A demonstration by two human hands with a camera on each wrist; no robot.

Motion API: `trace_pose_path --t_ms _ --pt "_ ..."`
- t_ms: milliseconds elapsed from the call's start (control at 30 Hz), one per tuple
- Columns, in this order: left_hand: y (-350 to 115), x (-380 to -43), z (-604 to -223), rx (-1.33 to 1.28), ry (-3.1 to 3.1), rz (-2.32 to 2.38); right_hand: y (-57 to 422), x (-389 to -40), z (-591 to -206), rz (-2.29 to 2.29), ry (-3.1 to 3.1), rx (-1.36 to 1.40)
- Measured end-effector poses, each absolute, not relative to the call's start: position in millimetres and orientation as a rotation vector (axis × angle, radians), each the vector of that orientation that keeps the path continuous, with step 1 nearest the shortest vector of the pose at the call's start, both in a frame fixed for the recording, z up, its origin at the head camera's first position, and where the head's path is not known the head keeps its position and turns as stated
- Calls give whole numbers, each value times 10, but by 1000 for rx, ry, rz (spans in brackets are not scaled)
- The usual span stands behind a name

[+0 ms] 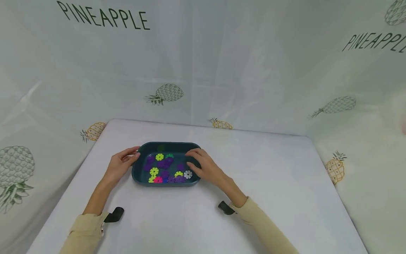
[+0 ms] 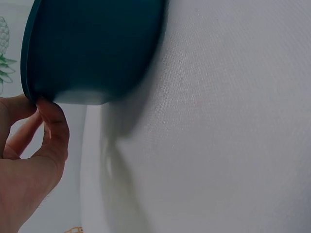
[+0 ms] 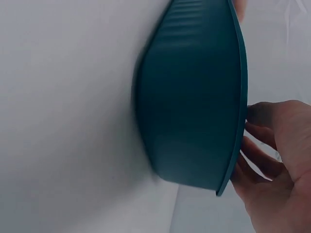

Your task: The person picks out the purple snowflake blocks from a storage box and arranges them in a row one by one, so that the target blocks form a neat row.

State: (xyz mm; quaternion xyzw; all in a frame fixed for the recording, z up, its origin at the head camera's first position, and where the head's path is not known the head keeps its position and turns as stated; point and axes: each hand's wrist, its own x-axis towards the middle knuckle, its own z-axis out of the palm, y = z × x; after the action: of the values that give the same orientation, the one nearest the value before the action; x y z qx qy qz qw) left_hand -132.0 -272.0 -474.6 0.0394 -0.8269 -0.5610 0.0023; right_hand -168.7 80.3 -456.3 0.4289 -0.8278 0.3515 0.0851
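A dark teal tray (image 1: 137, 174) with rounded corners stands on the table. Inside lie several notched, flower-shaped plastic discs: purple discs (image 1: 165, 163), yellow discs (image 1: 154, 171), a pink disc (image 1: 158, 180) and a white disc (image 1: 188, 174), with a little green and blue showing. My left hand (image 1: 118, 166) holds the tray's left end, thumb and fingers at the rim in the left wrist view. Over the right end reaches my right hand (image 1: 207, 166), its fingers loosely bent inside the tray, near the white disc. In the right wrist view the tray wall (image 3: 194, 107) hides the fingertips.
A white cloth covers the table (image 1: 253, 165), which extends to the right and in front of the tray. Behind it hangs a pale curtain (image 1: 253, 70) printed with pineapples. Black wrist devices (image 1: 115, 214) sit at both sleeve cuffs.
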Motion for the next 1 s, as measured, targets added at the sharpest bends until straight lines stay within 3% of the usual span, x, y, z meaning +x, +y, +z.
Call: trace_pose_path --t_ms 367,1000 --pt "-2745 -1323 -4712 156 -2579 -1857 578 -1676 -4650 1015 -2569 1465" --pt "-2715 -1336 -4742 220 -2597 -1854 380 -1624 -4600 639 -3067 1319"
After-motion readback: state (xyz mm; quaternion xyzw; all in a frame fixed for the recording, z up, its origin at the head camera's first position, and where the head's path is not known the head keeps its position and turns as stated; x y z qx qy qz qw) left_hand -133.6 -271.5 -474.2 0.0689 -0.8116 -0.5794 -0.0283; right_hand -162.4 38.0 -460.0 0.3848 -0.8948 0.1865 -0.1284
